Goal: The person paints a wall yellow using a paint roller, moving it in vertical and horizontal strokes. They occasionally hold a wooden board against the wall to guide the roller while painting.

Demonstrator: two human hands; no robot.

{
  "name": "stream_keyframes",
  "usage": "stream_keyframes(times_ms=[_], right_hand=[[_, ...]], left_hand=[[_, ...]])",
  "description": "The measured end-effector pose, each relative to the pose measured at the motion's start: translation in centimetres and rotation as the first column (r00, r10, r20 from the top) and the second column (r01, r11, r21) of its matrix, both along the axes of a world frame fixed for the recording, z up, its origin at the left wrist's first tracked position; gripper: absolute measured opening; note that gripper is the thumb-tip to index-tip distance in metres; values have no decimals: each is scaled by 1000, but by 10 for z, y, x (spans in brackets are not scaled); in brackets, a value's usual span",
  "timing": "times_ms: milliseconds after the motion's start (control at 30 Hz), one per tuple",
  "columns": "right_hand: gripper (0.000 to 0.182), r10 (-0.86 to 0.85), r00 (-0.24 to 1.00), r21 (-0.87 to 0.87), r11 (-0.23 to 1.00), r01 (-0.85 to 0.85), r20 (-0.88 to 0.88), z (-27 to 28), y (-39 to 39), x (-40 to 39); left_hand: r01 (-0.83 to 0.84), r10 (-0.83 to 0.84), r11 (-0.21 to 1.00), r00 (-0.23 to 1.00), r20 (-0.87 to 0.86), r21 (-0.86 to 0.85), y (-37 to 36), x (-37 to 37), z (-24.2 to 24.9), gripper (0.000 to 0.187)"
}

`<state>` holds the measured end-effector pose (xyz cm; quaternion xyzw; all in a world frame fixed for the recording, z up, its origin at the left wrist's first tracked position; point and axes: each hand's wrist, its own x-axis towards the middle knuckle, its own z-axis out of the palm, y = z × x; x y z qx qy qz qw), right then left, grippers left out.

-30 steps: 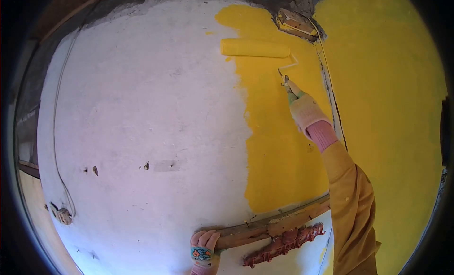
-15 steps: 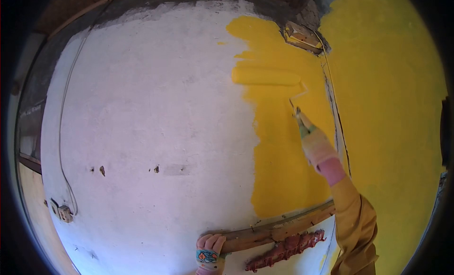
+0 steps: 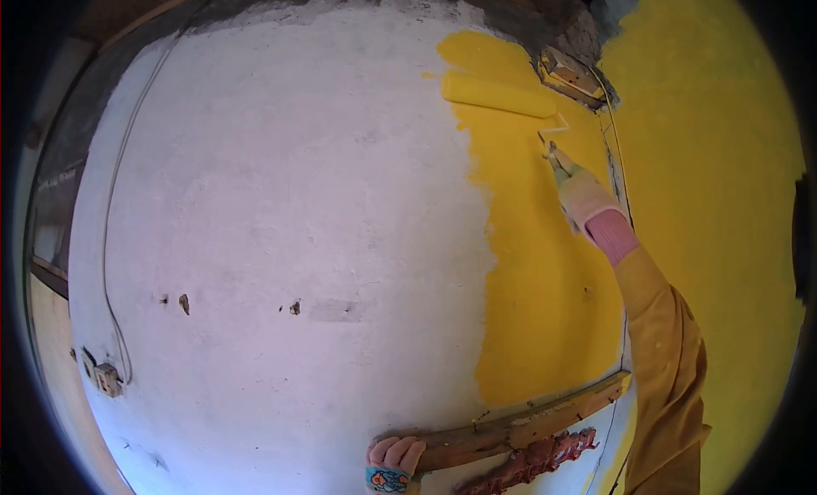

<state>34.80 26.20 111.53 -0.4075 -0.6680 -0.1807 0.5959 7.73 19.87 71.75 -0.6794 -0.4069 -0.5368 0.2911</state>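
My right hand (image 3: 587,199), in a pale glove with a pink cuff, is closed around the handle of a paint roller (image 3: 498,97). The roller's yellow sleeve lies against the wall (image 3: 298,197), near the top of the yellow painted patch (image 3: 545,274). Left of that patch the wall is whitish. Low in the view, my left hand (image 3: 394,463) has its fingers curled over the left end of a wooden rail (image 3: 519,429). Its glove bears a teal patterned band, and its thumb is hidden.
A red rack with hooks (image 3: 536,463) hangs below the rail. A wooden block with a cable (image 3: 572,74) sits at the upper corner. The adjoining wall (image 3: 706,240) is yellow. An outlet (image 3: 108,380) and cord (image 3: 109,223) are at left; screw holes (image 3: 294,308) mark the wall.
My right hand has moved the paint roller up the wall, and its sleeve now tilts down to the right. My left hand stays on the rail. The view has shifted slightly.
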Motion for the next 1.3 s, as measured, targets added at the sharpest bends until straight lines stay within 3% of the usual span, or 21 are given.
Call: stream_keyframes(times_ms=[33, 100, 233, 367, 467, 533, 567, 633, 667, 733, 833, 967, 1033, 1167, 1300], right_hand=[[43, -101, 995, -52, 993, 101, 10, -5, -8, 0], [42, -70, 997, -46, 996, 71, 24, 12, -18, -11], [43, -45, 999, 33, 998, 45, -3, 58, 7, -25], [40, -35, 999, 6, 999, 35, 11, 8, -12, -22], [40, -143, 990, -95, 985, 144, 12, -10, -27, -21], [39, -25, 996, -281, 960, 0, -87, 4, -55, -39], [39, -22, 996, -283, 959, -3, -86, 20, -36, -34], [45, -28, 999, -80, 996, 26, -21, 46, 18, -17], [45, -32, 999, -84, 996, 30, -28, 29, -1, -24], [38, 152, 976, -105, 980, -169, -153, -20, -41, -39], [39, 47, 989, -94, 994, -61, -139, -51, -38, -33], [39, 58, 968, -202, 973, -109, -243, -17, -42, -43], [42, 4, 997, -51, 999, -9, -83, 8, 12, -24], [41, 59, 991, -135, 988, -75, -118, -39, -41, -44], [40, 123, 947, -204, 961, -189, -297, -55, -52, -45]], left_hand=[[45, -44, 999, 998, 43, -30, 3, 0, -4, 60], [85, -81, 995, 993, 87, -52, 4, 0, -3, 60], [15, -16, 1000, 1000, -27, -17, -4, -3, 2, 58], [-45, 54, 995, 995, -87, 94, 1, -4, 1, 59], [-57, 59, 998, 996, -67, 32, -8, -1, 5, 60], [-55, 58, 998, 996, -72, 35, -7, -2, 4, 59], [-49, 52, 998, 996, -74, 43, -6, -2, 4, 59], [-51, 54, 998, 995, -84, 42, -7, -3, 5, 60], [-46, 50, 998, 994, -94, 45, -8, -4, 6, 60], [-38, 44, 998, 995, -94, 56, -5, -5, 4, 60], [-35, 39, 998, 996, -80, 53, -5, -6, 5, 61], [16, -13, 998, 999, -37, 66, -5, -5, 6, 60], [7, -4, 998, 999, -52, 55, -7, -7, 5, 59], [-17, 23, 996, 998, -62, 87, -1, -7, 1, 56], [-31, 33, 997, 999, -35, 69, -4, -3, 2, 54]])
